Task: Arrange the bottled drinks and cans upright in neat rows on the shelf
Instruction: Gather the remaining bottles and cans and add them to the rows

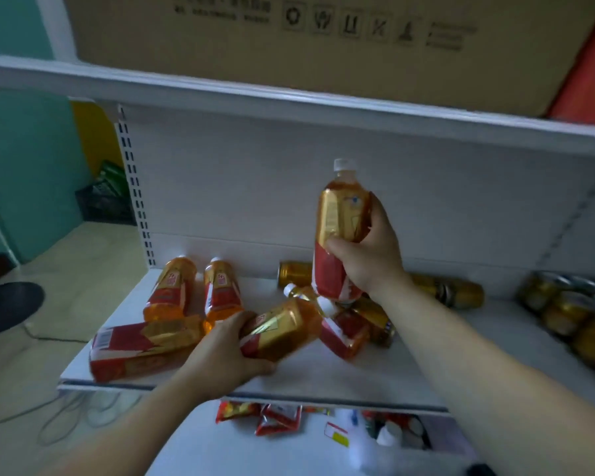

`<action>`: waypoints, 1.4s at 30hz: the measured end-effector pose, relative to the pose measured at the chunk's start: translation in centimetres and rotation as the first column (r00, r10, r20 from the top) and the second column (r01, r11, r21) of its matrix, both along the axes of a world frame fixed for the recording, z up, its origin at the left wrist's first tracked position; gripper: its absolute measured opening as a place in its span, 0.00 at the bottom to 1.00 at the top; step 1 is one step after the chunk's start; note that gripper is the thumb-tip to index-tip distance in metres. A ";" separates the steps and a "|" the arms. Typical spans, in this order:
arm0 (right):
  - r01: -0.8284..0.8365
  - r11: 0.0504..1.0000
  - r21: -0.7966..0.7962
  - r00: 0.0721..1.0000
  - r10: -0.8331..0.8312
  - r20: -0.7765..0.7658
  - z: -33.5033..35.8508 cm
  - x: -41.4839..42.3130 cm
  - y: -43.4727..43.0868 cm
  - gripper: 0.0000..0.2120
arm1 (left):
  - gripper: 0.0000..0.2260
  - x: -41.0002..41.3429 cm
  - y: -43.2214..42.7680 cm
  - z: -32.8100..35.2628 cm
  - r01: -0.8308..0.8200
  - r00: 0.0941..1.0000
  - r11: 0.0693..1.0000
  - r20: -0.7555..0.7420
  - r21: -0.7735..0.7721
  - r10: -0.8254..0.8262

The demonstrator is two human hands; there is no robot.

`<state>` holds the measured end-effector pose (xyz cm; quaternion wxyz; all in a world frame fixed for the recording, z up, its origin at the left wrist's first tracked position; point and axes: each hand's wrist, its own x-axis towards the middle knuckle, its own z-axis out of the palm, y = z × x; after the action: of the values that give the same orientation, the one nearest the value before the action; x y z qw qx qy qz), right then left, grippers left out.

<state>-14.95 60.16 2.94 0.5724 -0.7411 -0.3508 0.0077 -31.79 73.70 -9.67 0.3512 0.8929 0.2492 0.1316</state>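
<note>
My right hand (pixel 366 261) grips an orange tea bottle (pixel 340 214) with a white cap and a red-gold label, held upright above the white shelf (pixel 323 376). My left hand (pixel 225 352) closes around a second tea bottle (pixel 285 326) lying tilted on the shelf. Two bottles (pixel 170 290) (pixel 220 292) stand at the shelf's left. Two more lie flat at the front left (pixel 141 348). Another bottle (pixel 346 333) lies behind my right wrist. Gold cans lie on their sides at the back (pixel 294 273) (pixel 461 292).
Several gold cans (pixel 571 310) stand in rows at the right end of the shelf. A cardboard box (pixel 289 39) fills the shelf above. Snack packets (pixel 275 419) lie on the lower shelf. A slotted upright (pixel 134 187) borders the left side, with floor beyond.
</note>
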 end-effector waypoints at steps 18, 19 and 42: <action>0.411 0.802 0.434 0.808 -0.099 -0.581 -0.1 6.5 -33.8 0.19 | 0.35 13.7 -28.1 4.5 0.285 0.951 0.699 0.285 -0.656 -0.120; 0.429 0.789 0.439 0.806 -0.114 -0.581 0.0 7.0 -36.6 0.17 | 0.34 15.0 -31.0 5.0 0.308 0.945 0.662 0.299 -0.684 -0.131; 0.769 0.622 0.149 0.636 -0.723 -0.270 -2.1 24.4 -68.5 0.24 | 0.17 44.9 -62.1 10.4 0.679 0.730 0.511 0.412 -0.527 -0.545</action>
<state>9.46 -8.32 0.84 0.6416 -0.7371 0.0461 -0.2072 13.14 11.61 0.77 0.6820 0.7258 -0.0899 -0.0101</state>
